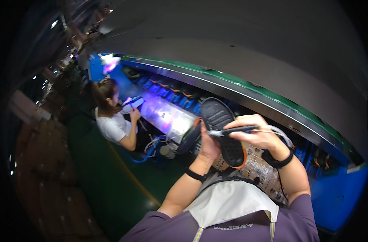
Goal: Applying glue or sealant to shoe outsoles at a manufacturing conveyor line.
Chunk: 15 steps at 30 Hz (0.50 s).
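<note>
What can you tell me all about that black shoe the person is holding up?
The shoe is held sole up, so its black, ridged bottom faces the camera. An orange edge runs round its lower end. The sole looks like rubber. It tilts, with one rounded end pointing up and away. The left hand grips it from underneath. The right hand lays a thin pen-like tool with a pale cord across the middle of the sole. The shoe's upper is mostly hidden.

I'm on a shoe factory line; a long green-edged conveyor (pixel 248 86) curves past me; a co-worker (pixel 111 117) beside it handles a shoe (pixel 132 103) under violet light.
</note>
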Each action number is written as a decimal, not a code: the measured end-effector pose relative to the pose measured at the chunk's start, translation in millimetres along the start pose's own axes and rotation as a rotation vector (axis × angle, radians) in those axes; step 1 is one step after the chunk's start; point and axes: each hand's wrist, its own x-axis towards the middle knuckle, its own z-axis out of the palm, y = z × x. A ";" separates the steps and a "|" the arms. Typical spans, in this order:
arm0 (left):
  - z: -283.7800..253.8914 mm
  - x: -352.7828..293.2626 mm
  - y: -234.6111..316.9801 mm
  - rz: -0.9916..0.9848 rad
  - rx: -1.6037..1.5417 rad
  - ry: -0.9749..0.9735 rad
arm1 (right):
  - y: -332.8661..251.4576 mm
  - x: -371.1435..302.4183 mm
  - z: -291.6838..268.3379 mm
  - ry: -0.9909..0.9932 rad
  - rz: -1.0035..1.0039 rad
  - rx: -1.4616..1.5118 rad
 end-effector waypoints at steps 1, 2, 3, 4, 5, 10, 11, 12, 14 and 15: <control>1.7 0.4 -1.4 0.014 0.012 0.017 | -2.3 -2.4 -0.1 0.088 0.067 0.063; -6.9 1.5 -5.1 -0.011 -0.043 -0.006 | -3.0 -2.0 1.0 0.135 0.036 -0.063; -14.3 5.5 -10.0 -0.043 -0.103 -0.034 | -4.7 -2.0 1.4 0.188 0.009 -0.196; -4.0 6.0 -8.4 0.036 -0.061 -0.010 | -6.6 -2.9 4.3 0.120 -0.109 -0.343; 3.1 7.2 -4.9 0.091 0.014 0.082 | -16.6 -3.9 4.7 -0.011 -0.169 -0.472; 5.3 12.0 14.3 0.074 -0.049 -0.016 | -16.0 -11.8 8.1 0.055 0.091 -0.159; 7.7 18.2 14.9 0.093 -0.090 -0.004 | -11.8 -13.0 9.8 0.115 0.037 -0.340; 9.3 22.8 18.0 0.070 -0.119 -0.100 | -18.0 -13.4 12.7 0.062 -0.063 -0.474; 8.8 30.4 30.3 0.051 -0.228 -0.138 | -29.1 -6.3 12.6 -0.162 -0.160 -0.424; 11.1 33.7 33.5 0.038 -0.316 -0.156 | -30.1 -7.1 12.6 -0.232 -0.153 -0.288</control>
